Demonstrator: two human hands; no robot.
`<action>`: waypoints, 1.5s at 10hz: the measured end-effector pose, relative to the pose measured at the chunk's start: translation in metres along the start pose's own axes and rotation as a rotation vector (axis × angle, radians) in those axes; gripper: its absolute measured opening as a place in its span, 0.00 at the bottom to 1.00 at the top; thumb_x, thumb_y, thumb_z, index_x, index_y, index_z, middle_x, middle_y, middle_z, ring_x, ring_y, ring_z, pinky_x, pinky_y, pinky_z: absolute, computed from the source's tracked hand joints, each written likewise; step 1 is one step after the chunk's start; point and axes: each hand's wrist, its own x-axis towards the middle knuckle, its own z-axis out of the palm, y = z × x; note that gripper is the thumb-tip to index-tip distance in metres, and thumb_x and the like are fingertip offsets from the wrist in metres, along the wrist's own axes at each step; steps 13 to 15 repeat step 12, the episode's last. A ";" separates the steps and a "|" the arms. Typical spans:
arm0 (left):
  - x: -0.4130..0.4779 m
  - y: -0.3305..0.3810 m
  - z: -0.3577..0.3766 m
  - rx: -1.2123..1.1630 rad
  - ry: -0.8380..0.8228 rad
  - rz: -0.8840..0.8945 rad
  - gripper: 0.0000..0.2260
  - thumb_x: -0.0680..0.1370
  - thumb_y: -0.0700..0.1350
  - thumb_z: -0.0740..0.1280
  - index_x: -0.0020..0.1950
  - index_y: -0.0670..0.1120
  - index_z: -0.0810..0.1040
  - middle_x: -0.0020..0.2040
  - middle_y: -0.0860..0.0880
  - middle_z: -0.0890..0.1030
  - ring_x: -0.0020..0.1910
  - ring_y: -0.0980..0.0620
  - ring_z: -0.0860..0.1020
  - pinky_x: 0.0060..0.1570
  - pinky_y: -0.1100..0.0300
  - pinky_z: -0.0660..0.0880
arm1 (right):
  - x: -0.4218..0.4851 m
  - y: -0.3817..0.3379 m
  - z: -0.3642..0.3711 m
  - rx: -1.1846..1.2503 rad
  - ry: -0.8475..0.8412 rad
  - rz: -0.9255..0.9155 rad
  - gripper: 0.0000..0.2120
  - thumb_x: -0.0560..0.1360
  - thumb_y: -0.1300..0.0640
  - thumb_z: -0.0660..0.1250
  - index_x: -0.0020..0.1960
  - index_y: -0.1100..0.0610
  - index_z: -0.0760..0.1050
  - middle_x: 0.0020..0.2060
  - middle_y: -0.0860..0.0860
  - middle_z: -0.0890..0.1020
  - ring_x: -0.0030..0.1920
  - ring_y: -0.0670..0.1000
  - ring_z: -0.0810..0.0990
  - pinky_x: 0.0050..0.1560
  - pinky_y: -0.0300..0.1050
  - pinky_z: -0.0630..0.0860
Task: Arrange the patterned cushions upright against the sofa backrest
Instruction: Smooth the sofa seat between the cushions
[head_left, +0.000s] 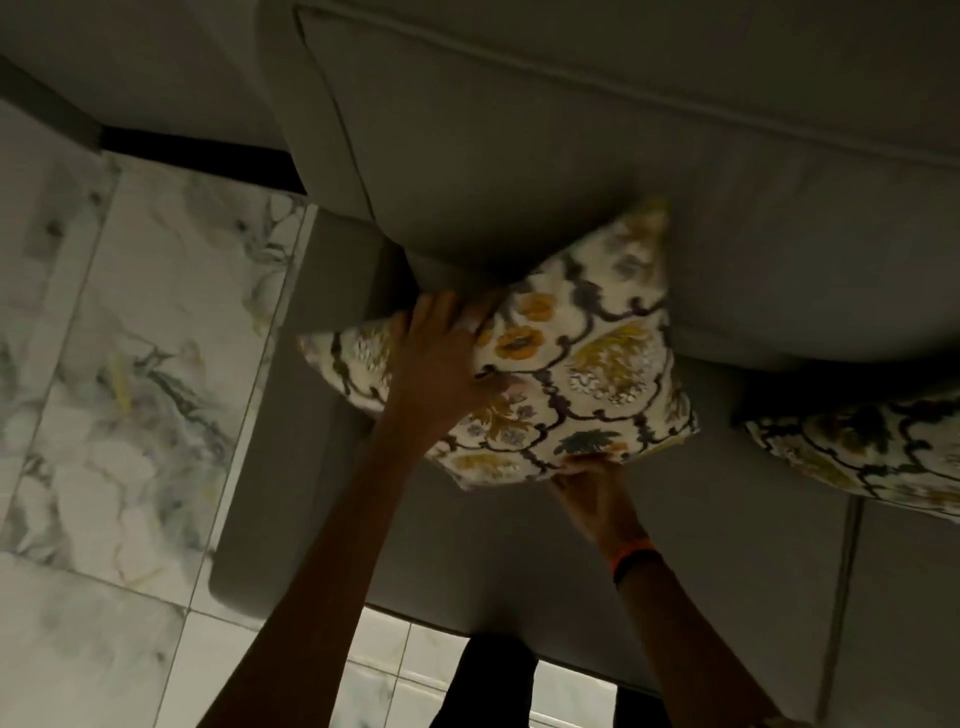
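A cream cushion with a yellow and dark floral pattern (571, 353) leans tilted against the grey sofa backrest (571, 156), one corner pointing up. My left hand (441, 358) lies flat on its left part, fingers spread over the top edge. My right hand (592, 488) grips its lower edge from below, fingers partly hidden under the fabric. A second cushion with the same pattern (872, 452) lies at the right on the seat, cut off by the frame edge.
The grey sofa seat (701, 571) spreads below the cushions, with a seam at the right. The sofa arm (291, 415) stands at the left. Marbled floor tiles (119, 389) fill the left side. My legs show at the bottom.
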 end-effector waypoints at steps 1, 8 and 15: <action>0.024 0.010 -0.003 0.193 0.092 0.303 0.39 0.65 0.65 0.76 0.72 0.55 0.67 0.58 0.42 0.76 0.59 0.43 0.68 0.61 0.38 0.70 | 0.019 -0.002 0.032 -0.268 -0.047 0.024 0.15 0.82 0.66 0.62 0.66 0.54 0.73 0.66 0.56 0.78 0.63 0.54 0.79 0.67 0.59 0.74; -0.006 -0.065 0.022 -0.726 0.192 -0.455 0.54 0.60 0.47 0.85 0.78 0.50 0.55 0.76 0.54 0.65 0.74 0.61 0.68 0.74 0.53 0.69 | -0.004 -0.102 0.037 -0.880 0.042 -0.693 0.40 0.62 0.53 0.83 0.71 0.56 0.74 0.67 0.55 0.81 0.69 0.53 0.79 0.69 0.60 0.76; -0.069 -0.035 0.039 -0.548 -0.067 -0.772 0.63 0.59 0.69 0.75 0.82 0.46 0.44 0.81 0.40 0.53 0.79 0.39 0.57 0.77 0.44 0.61 | -0.058 -0.050 0.040 -1.184 0.302 -0.576 0.37 0.74 0.48 0.75 0.77 0.57 0.64 0.72 0.59 0.72 0.71 0.60 0.72 0.69 0.53 0.73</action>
